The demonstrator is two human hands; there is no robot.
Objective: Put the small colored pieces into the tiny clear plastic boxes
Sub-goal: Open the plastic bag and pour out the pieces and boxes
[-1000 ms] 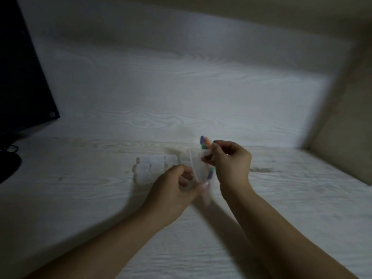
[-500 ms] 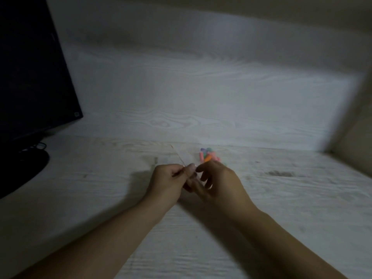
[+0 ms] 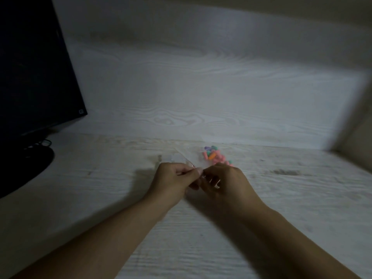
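— Beside the monitor (image 3: pixel 30 77), what did you see?
— My left hand (image 3: pixel 173 181) and right hand (image 3: pixel 223 181) both had fingers pinched on a clear bag (image 3: pixel 191 164); colored pieces (image 3: pixel 214 157) lay just beyond it on the desk (image 3: pixel 100 188).

Both hands meet low over the pale wood-grain table (image 3: pixel 100 198). The left hand (image 3: pixel 171 182) pinches the edge of a thin clear plastic bag (image 3: pixel 186 161), and the right hand (image 3: pixel 225 184) curls its fingers at the same spot (what it grips is too blurred to tell). A heap of small pink, orange, green and purple pieces (image 3: pixel 215 157) lies just beyond the right hand. A black monitor (image 3: pixel 34 73) stands at far left.
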